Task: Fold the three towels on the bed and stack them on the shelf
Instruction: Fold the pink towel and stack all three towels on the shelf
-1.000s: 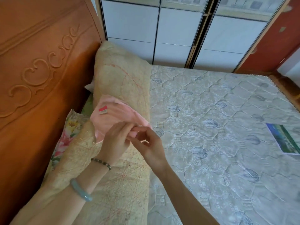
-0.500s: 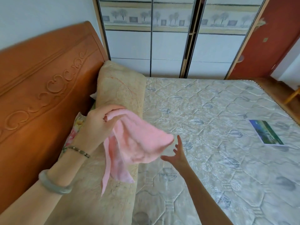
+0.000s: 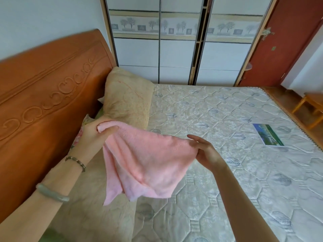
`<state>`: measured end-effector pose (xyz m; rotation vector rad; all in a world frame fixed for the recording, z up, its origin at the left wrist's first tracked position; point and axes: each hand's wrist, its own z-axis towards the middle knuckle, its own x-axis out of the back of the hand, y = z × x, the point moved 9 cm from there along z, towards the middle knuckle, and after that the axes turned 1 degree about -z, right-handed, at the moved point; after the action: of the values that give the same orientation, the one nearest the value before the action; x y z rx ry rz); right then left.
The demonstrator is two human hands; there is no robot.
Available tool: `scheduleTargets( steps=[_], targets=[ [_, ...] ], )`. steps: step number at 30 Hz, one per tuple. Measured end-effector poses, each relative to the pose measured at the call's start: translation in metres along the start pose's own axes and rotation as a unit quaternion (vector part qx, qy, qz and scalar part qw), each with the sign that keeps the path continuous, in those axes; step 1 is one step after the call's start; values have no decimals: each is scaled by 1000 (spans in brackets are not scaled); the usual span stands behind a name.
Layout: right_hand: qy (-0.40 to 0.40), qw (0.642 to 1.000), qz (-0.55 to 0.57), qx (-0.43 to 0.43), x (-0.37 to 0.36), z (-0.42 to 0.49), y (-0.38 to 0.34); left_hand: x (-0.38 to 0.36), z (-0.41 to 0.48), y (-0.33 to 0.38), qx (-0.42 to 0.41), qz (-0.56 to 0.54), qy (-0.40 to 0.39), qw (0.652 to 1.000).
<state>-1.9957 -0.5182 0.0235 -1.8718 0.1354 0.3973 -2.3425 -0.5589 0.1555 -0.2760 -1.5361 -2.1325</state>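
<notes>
While it hangs above the bed (image 3: 227,119), both hands, left (image 3: 94,135) and right (image 3: 206,152), pinch the pink towel (image 3: 146,163) between them.

Towel (image 3: 145,161) above pillow (image 3: 127,102), headboard (image 3: 43,95) left

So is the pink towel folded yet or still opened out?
Opened out, not folded. The pink towel hangs stretched between the left hand and right hand, its lower edge drooping loose above the bed.

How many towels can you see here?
1. A pink towel hangs in the air above the mattress, held between the left hand and the right hand. Others may lie outside the view.
</notes>
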Motion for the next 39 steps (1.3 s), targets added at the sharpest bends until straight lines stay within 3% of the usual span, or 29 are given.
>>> scheduleTargets(
  steps=[2,5,7,11,13,17,19,22,27,30,33,36,39],
  targets=[
    [6,1000,-26,14,4,-18,-9,-2,-10,-18,54,-20,-46,997],
    [71,994,-69,40,12,-47,-21,2,-22,-43,74,55,-106,990],
    [110,986,-112,57,16,-67,-29,4,-27,-53,69,130,-124,981],
    [124,960,-240,77,19,-102,-40,-15,-43,-34,26,112,-139,984],
    [148,932,-321,75,24,-116,-43,-28,-46,-27,-7,110,-142,984],
    [240,825,-508,71,44,-130,-57,-56,-38,-40,24,118,-191,974],
    [271,788,-548,73,57,-129,-60,-73,-35,-42,24,125,-211,969],
    [290,765,-567,92,82,-114,-58,-107,-32,-46,42,149,-234,960],
    [290,722,-626,48,129,-68,-42,-168,-15,-64,80,199,-236,948],
    [305,712,-629,63,159,-38,-47,-200,1,-72,98,221,-216,946],
    [283,723,-619,121,179,-6,-64,-218,23,-60,82,228,-141,960],
    [268,739,-598,157,197,16,-81,-230,42,-36,-9,232,-70,970],
    [244,754,-583,181,211,28,-79,-242,48,-31,-86,247,-62,963]
  ],
)
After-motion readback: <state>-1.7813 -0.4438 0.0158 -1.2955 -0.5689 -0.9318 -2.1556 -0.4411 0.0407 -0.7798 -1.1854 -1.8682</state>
